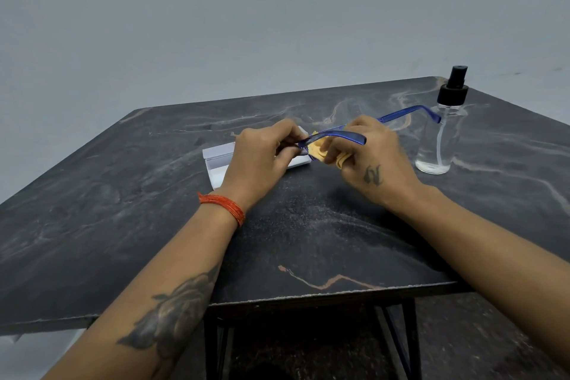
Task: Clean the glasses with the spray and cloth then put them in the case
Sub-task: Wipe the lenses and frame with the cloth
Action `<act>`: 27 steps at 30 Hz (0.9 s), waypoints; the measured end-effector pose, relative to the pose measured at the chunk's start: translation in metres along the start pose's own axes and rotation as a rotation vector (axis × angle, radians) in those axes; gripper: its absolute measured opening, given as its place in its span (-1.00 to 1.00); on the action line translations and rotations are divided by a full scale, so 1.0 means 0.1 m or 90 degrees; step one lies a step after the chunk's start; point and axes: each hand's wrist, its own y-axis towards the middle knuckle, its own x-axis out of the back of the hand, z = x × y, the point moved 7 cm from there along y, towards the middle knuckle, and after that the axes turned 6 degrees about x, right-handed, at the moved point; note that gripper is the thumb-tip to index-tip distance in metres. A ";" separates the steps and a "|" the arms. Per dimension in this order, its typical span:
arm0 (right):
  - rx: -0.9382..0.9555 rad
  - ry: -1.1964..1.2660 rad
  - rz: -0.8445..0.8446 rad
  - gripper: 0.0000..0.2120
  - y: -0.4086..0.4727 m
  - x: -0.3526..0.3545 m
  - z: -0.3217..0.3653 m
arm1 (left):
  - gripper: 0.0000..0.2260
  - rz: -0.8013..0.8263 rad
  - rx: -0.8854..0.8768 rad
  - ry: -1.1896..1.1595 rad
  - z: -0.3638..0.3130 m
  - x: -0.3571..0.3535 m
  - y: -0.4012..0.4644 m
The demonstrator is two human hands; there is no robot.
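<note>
Dim, even, cool light, soft shadow under the hands (317, 157) (slightly blurred), wide-angle bending at the edges.

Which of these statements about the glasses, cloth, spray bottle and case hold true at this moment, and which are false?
1. The right hand holds the yellow cloth against the blue glasses. True.
2. The spray bottle lies on its side. False: it stands upright on the table, to the right of the hands.
3. The left hand grips the glasses. True.
4. The glasses are already in the white case. False: they are held above the table, and the case lies behind the left hand.
5. The glasses' temples are folded shut. False: both blue temples stick out, unfolded.
</note>
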 end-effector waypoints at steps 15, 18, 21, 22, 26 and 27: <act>-0.391 0.610 -0.139 -0.72 -0.03 0.08 -0.32 | -0.92 -0.020 0.040 -0.003 0.06 0.02 0.01; -0.366 0.490 -0.051 -0.77 -0.04 0.00 -0.30 | -0.93 -0.021 0.032 -0.006 0.03 0.04 0.00; -0.217 0.163 -0.055 -0.77 -0.01 0.09 -0.21 | -0.93 -0.015 0.026 -0.010 -0.01 0.03 -0.01; -0.163 0.091 -0.064 -0.90 0.00 0.12 -0.14 | -0.93 -0.014 0.023 -0.009 -0.01 0.03 -0.01; -0.099 0.033 -0.057 -0.63 0.02 0.12 -0.06 | -0.94 -0.016 0.014 -0.012 -0.04 0.03 -0.01; -0.087 0.042 -0.048 -0.62 0.02 0.10 -0.05 | -0.93 -0.016 0.008 -0.008 -0.04 0.03 -0.01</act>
